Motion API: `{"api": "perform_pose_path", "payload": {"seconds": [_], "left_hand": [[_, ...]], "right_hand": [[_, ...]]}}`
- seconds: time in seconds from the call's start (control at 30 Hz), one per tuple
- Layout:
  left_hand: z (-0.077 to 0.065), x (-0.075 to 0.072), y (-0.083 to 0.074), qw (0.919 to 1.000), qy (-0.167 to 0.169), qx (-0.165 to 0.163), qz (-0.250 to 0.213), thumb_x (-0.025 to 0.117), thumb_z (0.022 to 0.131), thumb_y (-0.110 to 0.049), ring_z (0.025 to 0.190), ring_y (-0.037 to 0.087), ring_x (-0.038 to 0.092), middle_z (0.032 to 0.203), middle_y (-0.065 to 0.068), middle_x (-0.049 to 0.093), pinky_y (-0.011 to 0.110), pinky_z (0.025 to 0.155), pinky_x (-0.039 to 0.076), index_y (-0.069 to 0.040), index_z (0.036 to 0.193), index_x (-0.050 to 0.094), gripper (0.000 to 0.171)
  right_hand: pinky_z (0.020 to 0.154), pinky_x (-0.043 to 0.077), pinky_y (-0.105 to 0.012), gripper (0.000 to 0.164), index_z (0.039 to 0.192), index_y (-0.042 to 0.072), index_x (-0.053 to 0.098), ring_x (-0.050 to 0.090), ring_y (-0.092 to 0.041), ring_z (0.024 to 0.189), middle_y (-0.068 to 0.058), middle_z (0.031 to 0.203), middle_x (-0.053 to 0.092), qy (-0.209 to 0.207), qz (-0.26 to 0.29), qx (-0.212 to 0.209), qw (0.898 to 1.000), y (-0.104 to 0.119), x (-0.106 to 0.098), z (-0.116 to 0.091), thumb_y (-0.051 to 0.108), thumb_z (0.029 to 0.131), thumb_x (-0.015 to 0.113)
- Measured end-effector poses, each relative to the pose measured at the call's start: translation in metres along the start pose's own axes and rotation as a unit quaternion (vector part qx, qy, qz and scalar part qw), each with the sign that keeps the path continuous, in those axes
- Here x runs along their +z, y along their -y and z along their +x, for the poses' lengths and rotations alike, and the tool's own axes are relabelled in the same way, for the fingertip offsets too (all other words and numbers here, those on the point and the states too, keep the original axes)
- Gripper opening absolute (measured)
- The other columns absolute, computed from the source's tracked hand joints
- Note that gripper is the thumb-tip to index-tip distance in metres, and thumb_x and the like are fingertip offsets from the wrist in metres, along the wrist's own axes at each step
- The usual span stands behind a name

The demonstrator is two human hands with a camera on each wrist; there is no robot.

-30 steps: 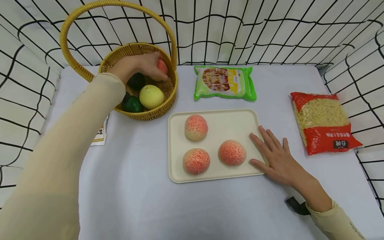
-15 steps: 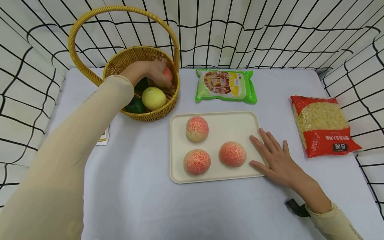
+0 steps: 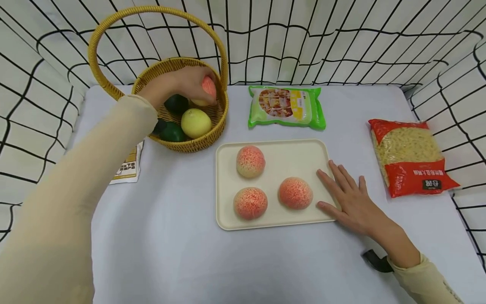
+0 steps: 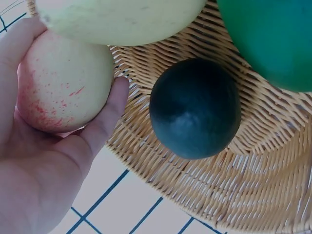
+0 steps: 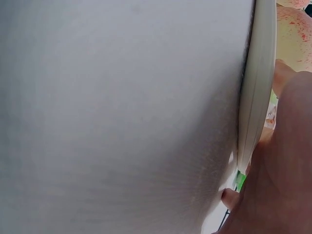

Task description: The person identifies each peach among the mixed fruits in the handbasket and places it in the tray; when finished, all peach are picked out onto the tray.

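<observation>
My left hand point(image 3: 187, 83) is inside the wicker basket point(image 3: 203, 143), its fingers and thumb around a pink and pale-yellow peach point(image 4: 68, 85). Beside that peach, the basket holds a yellow-green round fruit point(image 3: 196, 123), a dark round fruit point(image 4: 195, 108) and a green fruit point(image 3: 172, 132). On the cream tray point(image 3: 300, 150) lie three more peaches: one at the upper left point(image 3: 250, 161), one at the lower left point(image 3: 250, 203) and one toward the right point(image 3: 295, 193). With fingers spread, my right hand point(image 3: 351, 204) rests on the tray's right edge.
Behind the tray lies a green food packet point(image 3: 286, 107). A red pasta bag point(image 3: 411, 158) is at the right. A white and brown packet point(image 3: 128, 168) sits partly under my left forearm. Black wire mesh point(image 3: 322, 46) borders the table, and the basket's tall handle point(image 3: 157, 9) arches upward.
My left hand has risen slightly inside the basket with the peach, and more of the fruit beneath shows. My right hand stays on the tray edge. The head view has shifted a little.
</observation>
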State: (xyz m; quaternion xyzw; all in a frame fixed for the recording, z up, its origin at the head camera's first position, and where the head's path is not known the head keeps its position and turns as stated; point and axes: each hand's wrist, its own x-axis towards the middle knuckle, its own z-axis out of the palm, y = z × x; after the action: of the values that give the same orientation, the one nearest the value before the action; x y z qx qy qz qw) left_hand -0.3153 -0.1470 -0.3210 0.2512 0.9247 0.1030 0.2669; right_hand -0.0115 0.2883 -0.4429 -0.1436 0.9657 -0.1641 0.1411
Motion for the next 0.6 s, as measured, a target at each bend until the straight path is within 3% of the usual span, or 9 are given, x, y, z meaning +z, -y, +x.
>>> {"api": "perform_pose_path", "payload": {"seconds": [0.3, 0.43, 0.6], "left_hand": [[-0.020, -0.003, -0.003, 0.9983, -0.054, 0.018, -0.010, 0.069, 0.097, -0.042, 0.129, 0.038, 0.056, 0.148, 0.025, 0.055, 0.055, 0.109, 0.049, 0.002, 0.155, 0.042, 0.077], [-0.027, 0.002, -0.002, 0.9975, -0.058, 0.034, -0.020, 0.070, 0.097, -0.039, 0.120, 0.033, 0.058, 0.142, 0.020, 0.057, 0.048, 0.099, 0.050, -0.001, 0.152, 0.044, 0.072], [-0.035, 0.007, -0.002, 0.9965, -0.062, 0.046, -0.033, 0.071, 0.096, -0.038, 0.119, 0.031, 0.058, 0.142, 0.019, 0.057, 0.047, 0.099, 0.050, -0.004, 0.150, 0.046, 0.069]], "right_hand": [[0.117, 0.006, -0.089, 0.088, 0.172, 0.032, 0.018, 0.008, -0.045, 0.165, -0.008, 0.182, 0.000, -0.009, -0.006, -0.005, 1.000, 0.001, -0.001, 0.001, 0.053, 0.100, 0.064], [0.117, 0.006, -0.089, 0.088, 0.172, 0.032, 0.018, 0.008, -0.045, 0.165, -0.008, 0.182, 0.000, -0.009, -0.005, -0.006, 1.000, 0.002, 0.000, 0.001, 0.053, 0.100, 0.064], [0.117, 0.006, -0.089, 0.088, 0.172, 0.031, 0.018, 0.008, -0.046, 0.165, -0.008, 0.182, -0.001, -0.006, -0.002, -0.003, 1.000, 0.003, 0.000, 0.000, 0.053, 0.100, 0.063]]}}
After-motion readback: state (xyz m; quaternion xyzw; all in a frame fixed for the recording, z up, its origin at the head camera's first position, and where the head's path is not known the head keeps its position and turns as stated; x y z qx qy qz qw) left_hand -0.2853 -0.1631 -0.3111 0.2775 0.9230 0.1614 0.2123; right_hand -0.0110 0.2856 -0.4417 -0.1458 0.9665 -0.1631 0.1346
